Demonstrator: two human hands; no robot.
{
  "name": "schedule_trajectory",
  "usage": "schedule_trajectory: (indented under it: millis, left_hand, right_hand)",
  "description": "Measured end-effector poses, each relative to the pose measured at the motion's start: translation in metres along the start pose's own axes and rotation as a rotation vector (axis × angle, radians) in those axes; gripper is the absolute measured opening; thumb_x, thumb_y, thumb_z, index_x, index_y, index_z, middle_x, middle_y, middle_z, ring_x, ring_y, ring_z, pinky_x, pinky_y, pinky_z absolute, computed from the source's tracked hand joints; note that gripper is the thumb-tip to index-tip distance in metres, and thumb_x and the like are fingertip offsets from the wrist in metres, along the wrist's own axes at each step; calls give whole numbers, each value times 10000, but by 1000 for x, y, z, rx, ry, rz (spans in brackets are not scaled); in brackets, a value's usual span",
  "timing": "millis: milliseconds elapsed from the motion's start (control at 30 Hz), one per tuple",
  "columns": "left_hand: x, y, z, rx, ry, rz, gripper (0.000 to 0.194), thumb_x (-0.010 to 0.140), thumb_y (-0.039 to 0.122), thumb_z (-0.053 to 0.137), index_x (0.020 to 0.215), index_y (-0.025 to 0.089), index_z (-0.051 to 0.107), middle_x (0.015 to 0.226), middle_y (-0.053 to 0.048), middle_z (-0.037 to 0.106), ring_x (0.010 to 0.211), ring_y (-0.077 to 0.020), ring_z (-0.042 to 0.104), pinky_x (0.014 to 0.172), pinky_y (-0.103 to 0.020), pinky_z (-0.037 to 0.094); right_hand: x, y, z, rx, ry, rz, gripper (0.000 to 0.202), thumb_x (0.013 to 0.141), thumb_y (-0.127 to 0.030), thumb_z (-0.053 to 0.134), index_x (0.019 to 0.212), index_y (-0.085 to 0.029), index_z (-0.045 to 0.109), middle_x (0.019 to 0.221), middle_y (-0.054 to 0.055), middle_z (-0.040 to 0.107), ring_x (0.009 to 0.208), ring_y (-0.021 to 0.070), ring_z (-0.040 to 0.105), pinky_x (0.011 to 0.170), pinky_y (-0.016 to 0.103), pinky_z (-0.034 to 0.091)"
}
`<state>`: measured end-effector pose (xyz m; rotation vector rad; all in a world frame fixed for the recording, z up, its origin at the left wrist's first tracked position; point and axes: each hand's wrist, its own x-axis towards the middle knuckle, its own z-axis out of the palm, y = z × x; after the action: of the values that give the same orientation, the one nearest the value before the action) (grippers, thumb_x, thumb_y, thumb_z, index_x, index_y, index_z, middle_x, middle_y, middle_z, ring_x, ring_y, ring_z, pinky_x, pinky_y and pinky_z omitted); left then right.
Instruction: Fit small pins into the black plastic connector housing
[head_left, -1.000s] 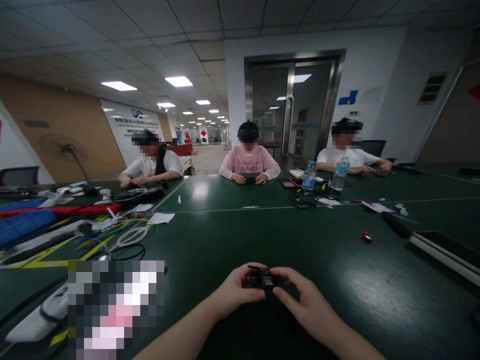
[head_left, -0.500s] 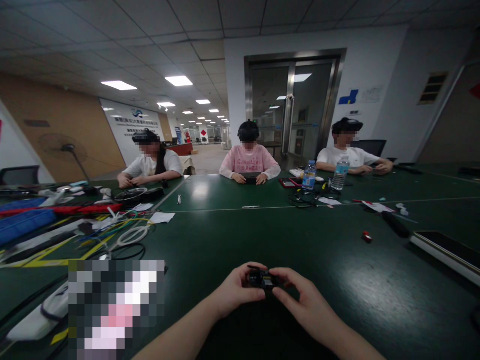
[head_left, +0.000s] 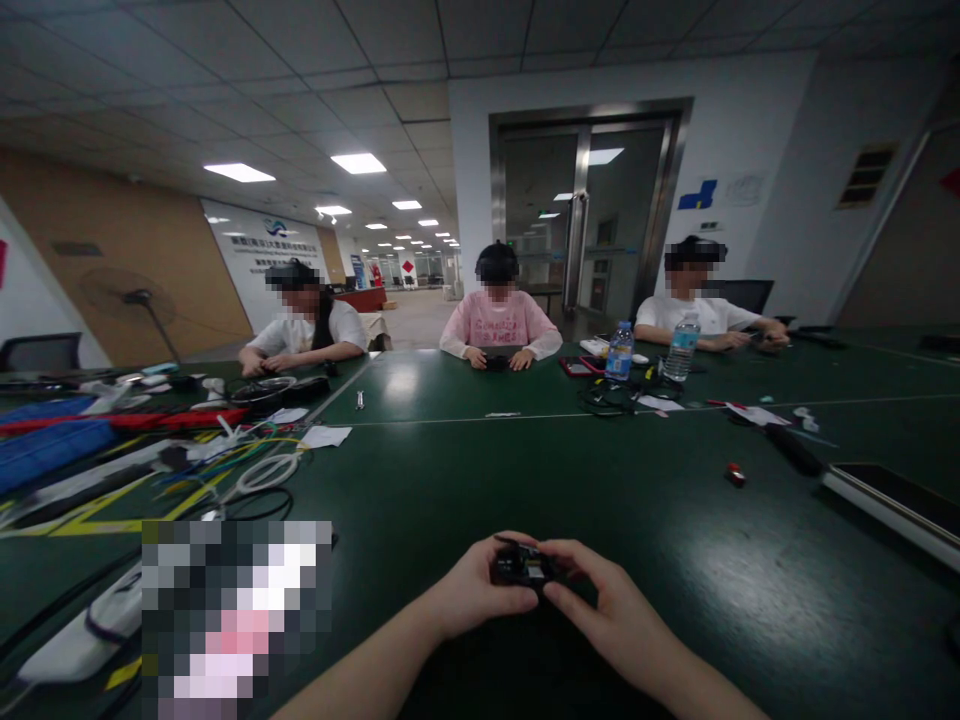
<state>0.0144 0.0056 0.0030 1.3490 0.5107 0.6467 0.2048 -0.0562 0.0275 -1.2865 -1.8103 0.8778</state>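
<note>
A small black device (head_left: 525,566) with a pale, shiny patch on its upper face is held low over the green table (head_left: 480,480), near its front edge. My left hand (head_left: 484,590) grips its left end, thumb below and fingers curled behind. On the right end, my right hand (head_left: 596,590) pinches it between thumb and fingers. The fingers partly cover the device, and its small details are too dark to make out.
Cables (head_left: 266,472) and a white power strip (head_left: 82,625) lie at left. A small red object (head_left: 736,474) and a white-edged flat box (head_left: 892,515) are at right. Bottles (head_left: 619,352) stand farther back; three people sit opposite.
The device has tilted slightly in my hands, which have barely moved. Across the table, the middle person's dark object sits lower and looks smaller.
</note>
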Motion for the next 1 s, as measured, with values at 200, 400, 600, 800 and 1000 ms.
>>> schedule_trajectory:
  millis: [200,400,600,800,1000]
  left_hand:
    - [-1,1,1,-39,-2,-12,521,640,231,772,1101,190,532,1042,-63,604,921,-193,597,874,-385,434]
    - [-1,2,1,-30,3,-16,505,645,231,766,1091,183,533,1012,-53,603,841,-165,605,838,-370,451]
    - [-2,6,4,-40,14,-23,496,638,232,769,1064,193,517,998,-41,604,802,-143,605,819,-353,450]
    - [-2,6,6,-53,33,-31,499,611,256,789,1023,192,514,943,-21,599,784,-139,601,786,-334,448]
    - [-2,5,5,-129,26,-21,481,648,294,770,1024,179,492,956,-41,587,768,-146,623,745,-327,459]
  right_hand:
    - [0,-3,-2,-8,-14,23,309,819,-262,541,1126,-254,570,1102,41,631,1000,216,572,878,359,445]
    - [0,-6,-3,-11,-23,29,308,821,-256,533,1128,-256,566,1095,33,632,994,210,575,884,354,447]
    - [0,-5,-3,-7,-20,23,295,824,-250,528,1117,-249,566,1086,40,632,989,207,578,881,353,455]
    - [0,-5,-2,14,-17,11,289,819,-235,533,1106,-243,570,1063,41,635,973,204,586,880,350,455]
    - [1,-3,-3,0,-3,20,300,828,-261,531,1125,-241,567,1084,46,635,970,205,589,882,352,456]
